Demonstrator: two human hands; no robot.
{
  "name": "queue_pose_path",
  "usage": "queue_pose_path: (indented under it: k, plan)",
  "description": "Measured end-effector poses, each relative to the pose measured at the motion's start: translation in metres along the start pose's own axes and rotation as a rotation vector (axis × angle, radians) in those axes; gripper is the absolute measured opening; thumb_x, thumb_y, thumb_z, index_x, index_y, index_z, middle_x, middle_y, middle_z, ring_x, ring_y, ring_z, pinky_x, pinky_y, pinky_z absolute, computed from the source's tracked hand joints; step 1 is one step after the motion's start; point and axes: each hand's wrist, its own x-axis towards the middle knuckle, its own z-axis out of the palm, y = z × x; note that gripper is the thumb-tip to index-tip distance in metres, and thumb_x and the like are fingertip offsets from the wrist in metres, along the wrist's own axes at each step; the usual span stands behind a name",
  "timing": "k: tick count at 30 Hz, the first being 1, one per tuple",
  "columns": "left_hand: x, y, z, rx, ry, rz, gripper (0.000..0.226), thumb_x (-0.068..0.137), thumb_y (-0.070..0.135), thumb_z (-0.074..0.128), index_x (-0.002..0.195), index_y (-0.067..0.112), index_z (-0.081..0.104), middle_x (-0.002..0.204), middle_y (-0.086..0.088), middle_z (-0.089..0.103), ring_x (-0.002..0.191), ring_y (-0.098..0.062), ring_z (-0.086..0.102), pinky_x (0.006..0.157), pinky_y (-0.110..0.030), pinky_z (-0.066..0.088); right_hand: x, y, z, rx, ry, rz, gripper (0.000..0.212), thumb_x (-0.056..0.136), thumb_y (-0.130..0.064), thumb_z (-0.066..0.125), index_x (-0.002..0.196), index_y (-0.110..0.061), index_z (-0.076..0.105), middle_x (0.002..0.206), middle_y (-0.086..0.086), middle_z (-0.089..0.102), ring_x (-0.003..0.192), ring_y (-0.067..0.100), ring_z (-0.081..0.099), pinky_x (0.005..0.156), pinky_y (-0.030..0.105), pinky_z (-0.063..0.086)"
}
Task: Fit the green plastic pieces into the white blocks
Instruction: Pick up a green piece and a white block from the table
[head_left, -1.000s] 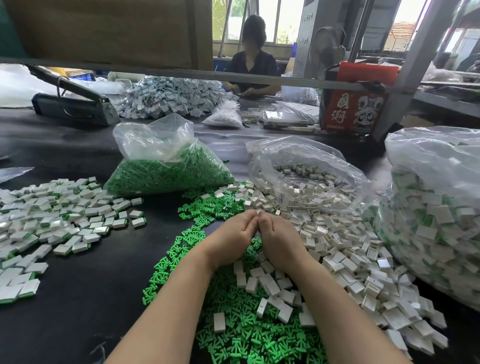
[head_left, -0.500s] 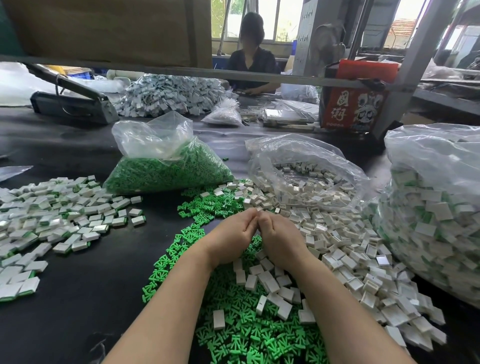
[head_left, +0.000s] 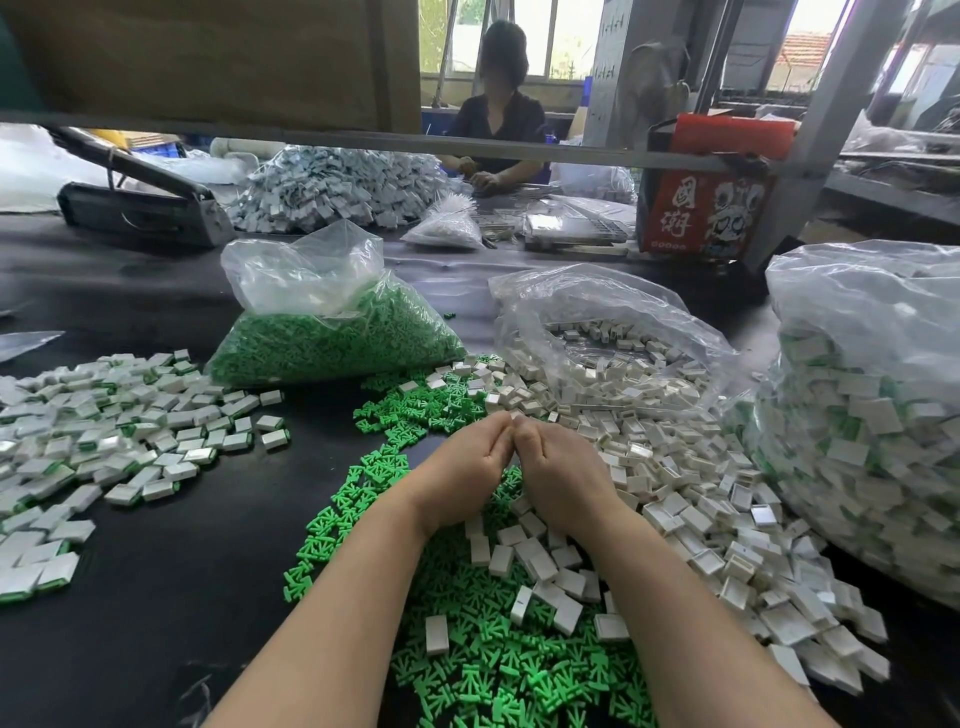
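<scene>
Loose green plastic pieces (head_left: 467, 670) lie in a heap on the black table in front of me, mixed with white blocks (head_left: 675, 499) that spread to the right. My left hand (head_left: 462, 467) and my right hand (head_left: 561, 473) are pressed together above the heap, fingers curled, fingertips meeting. Together they pinch a small white block (head_left: 514, 415); only a sliver of it shows between the fingertips. Whether a green piece is in there too is hidden.
A bag of green pieces (head_left: 332, 338) and an open bag of white blocks (head_left: 613, 332) stand behind the heap. A big full bag (head_left: 872, 415) is at right. Fitted blocks (head_left: 119, 431) lie at left. A person sits across the table.
Both hands stay joined at the fingertips in about the same place above the heap; only slight finger movement shows. The piles have not moved.
</scene>
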Motion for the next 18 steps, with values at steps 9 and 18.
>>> queue_pose_path:
  k: [9, 18]
  plan:
    - [0.0, -0.001, -0.008, -0.221, 0.1, 0.116, 0.026, 0.1, 0.029, 0.045, 0.092, 0.008, 0.058, 0.083, -0.001, 0.059, 0.08, -0.013, 0.055, 0.081, -0.034, 0.048, 0.003, -0.013, -0.005, 0.822, -0.012, 0.151, 0.049, 0.107, -0.033, 0.019, 0.077, -0.006, 0.048, 0.055, 0.003, 0.04, 0.041, 0.009, 0.034, 0.041, 0.024, 0.03]
    - [-0.002, 0.006, -0.012, -0.311, 0.192, 0.209, 0.02, 0.092, 0.039, 0.052, 0.093, 0.03, 0.07, 0.092, 0.012, 0.068, 0.088, 0.004, 0.062, 0.079, -0.01, 0.046, 0.003, -0.012, -0.013, 1.106, -0.115, 0.182, 0.062, 0.094, -0.061, 0.021, 0.067, -0.012, 0.049, 0.05, -0.005, 0.043, 0.038, 0.007, 0.036, 0.039, 0.016, 0.031]
